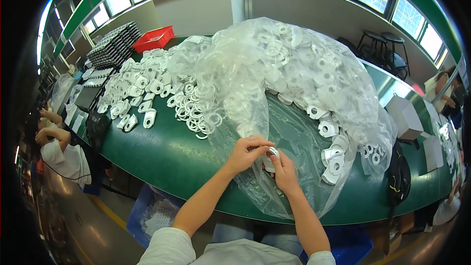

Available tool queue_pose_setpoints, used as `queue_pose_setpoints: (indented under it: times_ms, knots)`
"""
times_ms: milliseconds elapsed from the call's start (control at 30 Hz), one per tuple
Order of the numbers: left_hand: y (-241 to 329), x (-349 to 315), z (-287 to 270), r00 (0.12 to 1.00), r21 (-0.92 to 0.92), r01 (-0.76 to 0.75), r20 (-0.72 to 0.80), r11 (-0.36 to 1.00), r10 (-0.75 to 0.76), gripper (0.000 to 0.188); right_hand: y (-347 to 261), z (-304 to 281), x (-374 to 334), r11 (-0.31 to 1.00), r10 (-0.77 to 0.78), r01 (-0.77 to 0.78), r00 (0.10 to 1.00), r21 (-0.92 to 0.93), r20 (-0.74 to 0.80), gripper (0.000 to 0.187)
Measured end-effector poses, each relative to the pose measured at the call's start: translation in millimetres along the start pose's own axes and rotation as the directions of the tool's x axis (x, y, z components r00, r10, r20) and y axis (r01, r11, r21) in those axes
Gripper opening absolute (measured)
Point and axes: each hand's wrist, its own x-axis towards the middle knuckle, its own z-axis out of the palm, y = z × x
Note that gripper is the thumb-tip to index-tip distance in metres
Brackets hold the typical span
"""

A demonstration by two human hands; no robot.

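Both hands meet at the front of the green table (162, 157), over a clear plastic bag (289, 198). My left hand (247, 155) pinches a small white ring-shaped part (273, 151) from the left, fingers closed. On its other side my right hand (285, 172) grips the same piece, thumb on top. Fingers cover much of it, so whether it is one piece or two fitted together I cannot tell. Behind the hands, the bag bulges over a large heap of white plastic parts (329, 91) with round holes. Loose white rings (192, 110) lie to the left of the bag.
More white parts (148, 118) spread over the table's left side, near stacked dark trays (114, 44) and a red bin (154, 39). Grey boxes (405, 118) and a black bag (400, 179) are at right. A blue crate (140, 216) stands below. Other people (64, 152) sit nearby.
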Motion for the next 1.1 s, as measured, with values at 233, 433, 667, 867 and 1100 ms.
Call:
queue_pose_setpoints:
  times_ms: [233,433,667,867,1100]
  knots:
    - [7.4,1.4,-12.4,0.993,-0.056,-0.009,0.116,0.998,0.016,0.016,-12.3,2.3,-3.9,0.980,-0.131,0.132,0.991,-0.146,0.016,0.026]
    - [11.7,0.7,-4.2,0.994,0.199,-0.094,0.069,0.975,0.081,0.014,-4.7,-1.8,-1.9,0.991,-0.009,0.004,0.999,0.133,0.035,0.026]
    - [7.3,-4.9,4.1,0.974,0.473,-0.201,0.008,0.858,0.224,0.007,-2.0,-6.8,-1.3,0.959,0.099,-0.131,0.986,0.250,0.134,0.029]
    - [12.7,-2.3,5.6,0.978,0.443,-0.189,0.008,0.876,0.206,0.008,0.6,-2.7,-0.5,0.959,0.100,-0.111,0.994,0.261,0.053,0.030]
    - [18.5,-2.6,-16.7,0.984,0.248,-0.087,0.171,0.965,0.045,0.016,-10.5,-18.6,1.7,0.899,0.147,-0.230,0.960,0.373,0.238,0.032]
